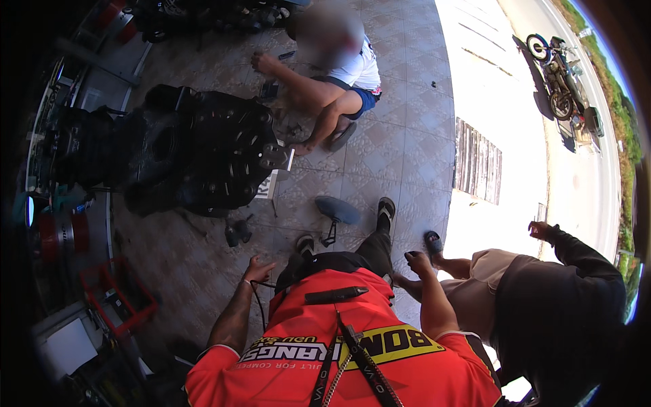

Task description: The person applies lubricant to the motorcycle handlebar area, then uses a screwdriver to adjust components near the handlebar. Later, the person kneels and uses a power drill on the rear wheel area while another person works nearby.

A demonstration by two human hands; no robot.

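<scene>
My left hand (259, 268) is at my left hip, its fingers partly stretched out. A thin black cable (262, 305) runs by its wrist, and I cannot tell whether the fingers touch it. On the other side, my right hand (419, 263) is closed in front of my right hip, with a small dark thing (411, 255) at its fingers, too small to name. Beyond my feet stands a large black motorbike or scooter body (203, 149). Between it and me a grey oval piece with a thin black frame (338, 210) rests on the tiles.
A person in a white shirt (366, 64) crouches beside the black body. Close on my right stands another person in dark clothes (556, 305). A red frame (119, 298) is at the left, and a dark part (239, 232) lies on the floor. Outside, a motorcycle (559, 78) is parked.
</scene>
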